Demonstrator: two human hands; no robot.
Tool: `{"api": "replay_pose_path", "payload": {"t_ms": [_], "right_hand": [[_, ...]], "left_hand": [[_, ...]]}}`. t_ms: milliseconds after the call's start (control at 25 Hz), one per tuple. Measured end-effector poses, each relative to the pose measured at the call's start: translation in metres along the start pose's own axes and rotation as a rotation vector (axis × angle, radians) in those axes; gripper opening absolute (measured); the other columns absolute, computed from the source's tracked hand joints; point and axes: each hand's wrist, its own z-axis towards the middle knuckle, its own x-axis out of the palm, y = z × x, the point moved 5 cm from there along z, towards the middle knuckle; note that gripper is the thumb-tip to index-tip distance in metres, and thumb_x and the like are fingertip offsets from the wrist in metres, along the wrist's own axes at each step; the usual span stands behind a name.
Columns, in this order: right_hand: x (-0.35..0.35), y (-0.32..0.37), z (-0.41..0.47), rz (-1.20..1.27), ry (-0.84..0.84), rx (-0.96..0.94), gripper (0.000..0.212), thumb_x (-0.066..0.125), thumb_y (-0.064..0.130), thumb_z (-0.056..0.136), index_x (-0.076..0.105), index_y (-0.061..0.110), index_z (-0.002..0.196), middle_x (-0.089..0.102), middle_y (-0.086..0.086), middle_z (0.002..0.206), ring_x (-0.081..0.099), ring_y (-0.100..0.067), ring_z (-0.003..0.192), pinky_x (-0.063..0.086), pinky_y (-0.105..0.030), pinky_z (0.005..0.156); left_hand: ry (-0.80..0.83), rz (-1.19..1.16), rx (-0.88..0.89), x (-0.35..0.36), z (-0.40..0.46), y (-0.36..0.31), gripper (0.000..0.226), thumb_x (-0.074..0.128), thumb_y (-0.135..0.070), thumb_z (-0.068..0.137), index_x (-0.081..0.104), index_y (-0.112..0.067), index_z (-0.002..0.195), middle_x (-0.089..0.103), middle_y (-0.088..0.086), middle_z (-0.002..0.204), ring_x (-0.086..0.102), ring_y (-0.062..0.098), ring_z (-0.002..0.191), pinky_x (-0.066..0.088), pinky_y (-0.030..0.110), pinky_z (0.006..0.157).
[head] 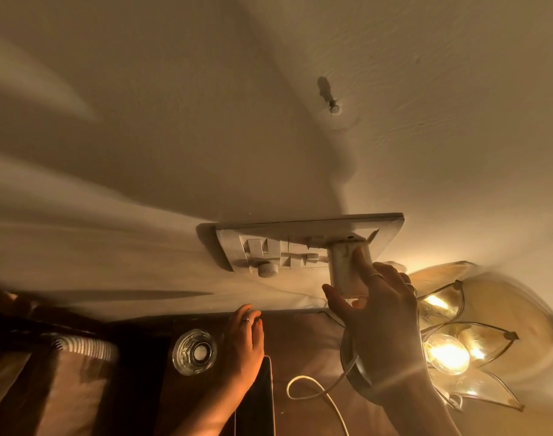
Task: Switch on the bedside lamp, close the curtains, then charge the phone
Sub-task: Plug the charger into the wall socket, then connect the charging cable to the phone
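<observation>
Our right hand (376, 313) is wrapped around a white charger (347, 265), with the thumb on one side and the fingers on the other. The charger sits against the right end of a white switch board (300, 243) on the wall (269, 105). A white cable (316, 394) loops on the brown table (303, 341) below our hand. Our left hand (243, 341) rests flat on the table with its fingers loosely out and its fingertips at the back edge by the wall; it holds nothing that we can see. Just under that hand lies a dark phone (262, 401). A glass (194, 352) stands on the table just left of our left hand. On the right, the lamp (451, 354) glows warm and bright, with petals of glass around its bulb. A small knob (267, 268) sticks out near the left end of the board.
</observation>
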Motion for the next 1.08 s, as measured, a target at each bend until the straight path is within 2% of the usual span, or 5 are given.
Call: {"api": "replay_pose_path", "payload": {"t_ms": [240,520,680,840,1080], "right_hand": [[-0.002,-0.001,-0.003,0.014,-0.035,0.011,0.069,0.083,0.025,0.065,0.058,0.008,0.126,0.066,-0.014,0.101,0.057,-0.032,0.091,0.038,-0.03,0.075],[-0.007,0.019,-0.014,-0.178,0.066,0.067,0.073,0.063,0.047,0.08,0.036,0.023,0.143,0.036,-0.013,0.148,0.034,-0.034,0.133,0.039,-0.043,0.102],[-0.001,0.046,-0.05,0.114,-0.071,-0.116,0.037,0.063,0.027,0.081,0.058,0.023,0.118,0.058,-0.007,0.124,0.054,-0.021,0.112,0.043,-0.023,0.086],[0.082,0.008,-0.132,0.244,0.5,0.354,0.013,0.056,0.031,0.086,0.059,0.022,0.078,0.064,0.007,0.079,0.061,-0.011,0.076,0.05,-0.032,0.068],[0.195,-0.036,-0.268,-0.015,1.038,0.693,0.048,0.052,0.038,0.088,0.042,0.018,0.13,0.049,-0.003,0.135,0.046,-0.019,0.128,0.039,-0.028,0.103]], "left_hand": [[0.024,-0.018,0.007,0.003,-0.009,-0.001,0.026,0.051,-0.01,0.092,0.064,-0.002,0.113,0.061,0.013,0.125,0.056,0.025,0.118,0.043,0.035,0.104],[0.047,-0.083,0.014,0.014,-0.041,0.008,0.023,0.057,-0.005,0.087,0.067,0.0,0.107,0.065,0.015,0.113,0.063,0.027,0.105,0.051,0.036,0.094],[0.103,-0.115,-0.037,0.018,-0.048,0.021,0.024,0.057,-0.001,0.086,0.065,0.004,0.107,0.064,0.018,0.113,0.062,0.031,0.106,0.05,0.04,0.094],[0.245,0.013,-0.247,0.026,-0.057,0.044,0.041,0.051,-0.014,0.09,0.049,-0.004,0.129,0.05,0.011,0.132,0.048,0.024,0.124,0.035,0.03,0.107],[0.381,0.077,-0.59,0.043,-0.101,0.09,0.055,0.048,-0.023,0.092,0.03,-0.011,0.142,0.037,0.01,0.142,0.042,0.025,0.131,0.037,0.033,0.104]]}}
